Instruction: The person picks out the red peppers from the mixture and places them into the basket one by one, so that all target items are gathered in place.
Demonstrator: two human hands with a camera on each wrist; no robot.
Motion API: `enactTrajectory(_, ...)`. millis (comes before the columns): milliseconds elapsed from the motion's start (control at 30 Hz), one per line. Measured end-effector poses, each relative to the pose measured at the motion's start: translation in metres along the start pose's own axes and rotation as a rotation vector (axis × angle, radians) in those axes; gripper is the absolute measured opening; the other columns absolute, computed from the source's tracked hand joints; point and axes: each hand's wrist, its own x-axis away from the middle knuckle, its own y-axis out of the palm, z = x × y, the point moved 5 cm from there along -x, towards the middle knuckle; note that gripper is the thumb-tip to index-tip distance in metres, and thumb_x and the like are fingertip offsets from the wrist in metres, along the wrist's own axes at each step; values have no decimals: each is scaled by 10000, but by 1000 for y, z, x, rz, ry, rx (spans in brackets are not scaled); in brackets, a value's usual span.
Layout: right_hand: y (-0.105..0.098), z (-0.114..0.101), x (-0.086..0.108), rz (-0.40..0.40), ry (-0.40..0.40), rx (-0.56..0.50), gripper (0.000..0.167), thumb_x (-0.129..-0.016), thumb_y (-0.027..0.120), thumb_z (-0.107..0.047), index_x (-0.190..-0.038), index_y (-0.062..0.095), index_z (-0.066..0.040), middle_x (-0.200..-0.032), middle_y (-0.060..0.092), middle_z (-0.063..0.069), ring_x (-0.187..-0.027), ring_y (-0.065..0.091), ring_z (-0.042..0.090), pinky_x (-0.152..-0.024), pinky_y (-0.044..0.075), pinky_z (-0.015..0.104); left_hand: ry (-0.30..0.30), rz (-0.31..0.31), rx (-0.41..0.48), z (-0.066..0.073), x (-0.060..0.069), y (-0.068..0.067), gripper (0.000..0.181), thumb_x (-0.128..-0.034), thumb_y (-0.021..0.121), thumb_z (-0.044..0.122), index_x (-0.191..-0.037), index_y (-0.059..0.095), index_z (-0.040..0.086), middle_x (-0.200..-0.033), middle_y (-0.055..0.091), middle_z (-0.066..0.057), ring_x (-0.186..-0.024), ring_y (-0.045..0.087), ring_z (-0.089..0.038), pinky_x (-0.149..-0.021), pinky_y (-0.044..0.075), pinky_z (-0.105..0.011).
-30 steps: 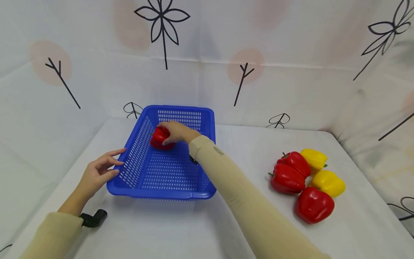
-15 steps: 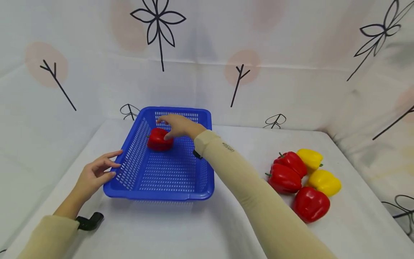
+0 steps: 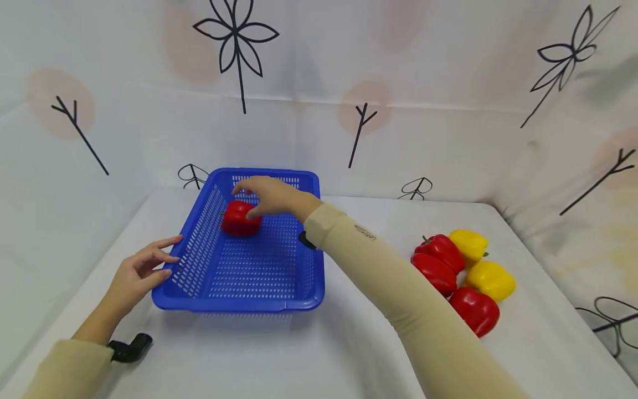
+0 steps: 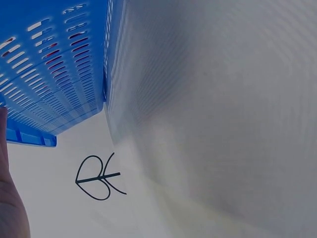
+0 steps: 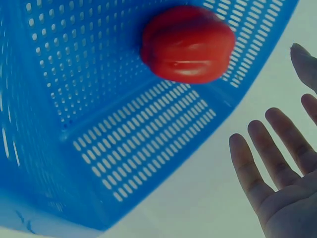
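Observation:
A red bell pepper (image 3: 238,220) lies in the far left part of a blue plastic basket (image 3: 234,305). Just above it is my right hand (image 3: 271,195), holding nothing, its fingers apart from the pepper. In the right wrist view the fingers of that hand (image 5: 287,173) are spread, and the pepper (image 5: 188,44) sits on the perforated basket floor. My left hand (image 3: 134,277) is at the basket's left rim, its extended fingertips touching it. Only a sliver of that hand (image 4: 10,203) shows in the left wrist view, beside the basket wall (image 4: 54,59).
On the right of the white-covered table (image 3: 369,277) several peppers are clustered: red peppers (image 3: 476,310) and two yellow peppers (image 3: 490,280). A patterned white cloth (image 3: 319,133) hangs behind the table. My right forearm crosses over the basket's right rim.
My right hand has let go of the red pepper and risen slightly off it. The pepper stays in the basket. My left hand keeps its place at the rim; the whole view has shifted slightly.

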Motion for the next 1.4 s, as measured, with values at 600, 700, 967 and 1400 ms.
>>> enactTrajectory(600, -13, -9, 45, 52, -69, 102, 539, -800, 738, -186, -1296, 531, -153, -1291, 529, 7, -1189, 460, 136, -972, 390, 264, 9, -11, 8, -2, 1, 0, 157, -834, 550, -140, -971, 592, -77, -1317, 488, 116, -1124, 466, 30, -815, 448, -132)
enactTrajectory(700, -13, -7, 56, 49, -78, 126, 535, -803, 734, -202, -1296, 530, -155, -1284, 536, -10, -1194, 452, 123, -983, 378, 262, 3, -6, 2, -2, 2, 0, 151, -836, 553, -135, -969, 593, -76, -1314, 489, 121, -1126, 461, 35, -817, 444, -125)
enactTrajectory(967, -11, 4, 85, 57, -56, 138, 511, -812, 725, -203, -1284, 538, -149, -1284, 534, -5, -1233, 419, 142, -1014, 354, 298, -5, -6, -29, -1, 2, 0, 136, -843, 557, -114, -966, 595, -70, -1317, 488, 115, -1132, 447, 51, -822, 438, -121)
enactTrajectory(1400, -7, 8, 109, 60, -53, 161, 485, -812, 726, -202, -1264, 554, -157, -1271, 539, 3, -1218, 433, 164, -990, 386, 312, -12, -7, -36, -1, 3, 0, 137, -852, 550, -107, -979, 589, -77, -1321, 478, 128, -1125, 450, 45, -830, 431, -113)
